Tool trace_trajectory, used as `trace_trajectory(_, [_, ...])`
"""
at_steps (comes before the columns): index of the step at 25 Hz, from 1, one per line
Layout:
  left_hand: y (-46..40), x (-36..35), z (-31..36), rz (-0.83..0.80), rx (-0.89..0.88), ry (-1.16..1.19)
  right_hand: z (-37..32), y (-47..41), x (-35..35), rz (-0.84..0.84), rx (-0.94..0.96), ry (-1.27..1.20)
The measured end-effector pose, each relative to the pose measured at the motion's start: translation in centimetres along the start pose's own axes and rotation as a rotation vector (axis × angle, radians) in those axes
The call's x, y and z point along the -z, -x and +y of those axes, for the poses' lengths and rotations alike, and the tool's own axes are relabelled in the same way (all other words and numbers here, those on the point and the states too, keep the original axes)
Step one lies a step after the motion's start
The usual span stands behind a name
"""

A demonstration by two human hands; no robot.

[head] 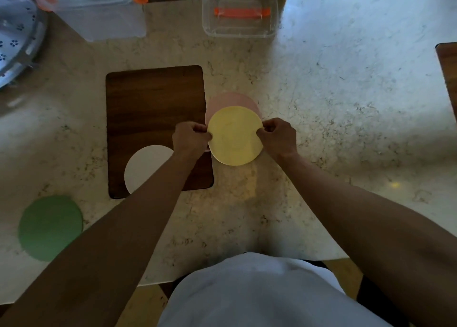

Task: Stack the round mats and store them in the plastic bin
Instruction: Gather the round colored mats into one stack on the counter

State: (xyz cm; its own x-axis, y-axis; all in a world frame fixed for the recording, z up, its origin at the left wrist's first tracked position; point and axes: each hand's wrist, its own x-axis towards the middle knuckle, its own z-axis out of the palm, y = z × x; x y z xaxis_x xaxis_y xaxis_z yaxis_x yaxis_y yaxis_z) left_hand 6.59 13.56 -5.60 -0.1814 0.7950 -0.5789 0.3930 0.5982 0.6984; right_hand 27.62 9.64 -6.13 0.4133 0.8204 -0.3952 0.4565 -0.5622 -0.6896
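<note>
At the bottom of the frame is the person's white shirt, with both arms reaching up to the middle. At the lower left a green mat (50, 228) lies alone on the counter (346, 104). A bit farther up, a white mat (146, 168) sits on the brown board (153, 104). In the middle, the left hand (189, 136) and right hand (278, 137) each pinch one side of the yellow mat (235, 135). It is over a pink mat (235, 99), not lined up yet. This looks like the stacking step. Next, the yellow mat should go right on top of the pink one. At the top sits the clear plastic bin (99, 12), with a clear lid (239, 12) near it.
</note>
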Motion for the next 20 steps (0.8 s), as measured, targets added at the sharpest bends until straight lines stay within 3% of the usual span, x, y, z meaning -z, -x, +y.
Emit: trace_trajectory(20, [-6.8, -1.1, 2.7, 0.046, -0.033, -0.143, -0.9, -6.1, -1.9, 0.037, 0.013, 0.059])
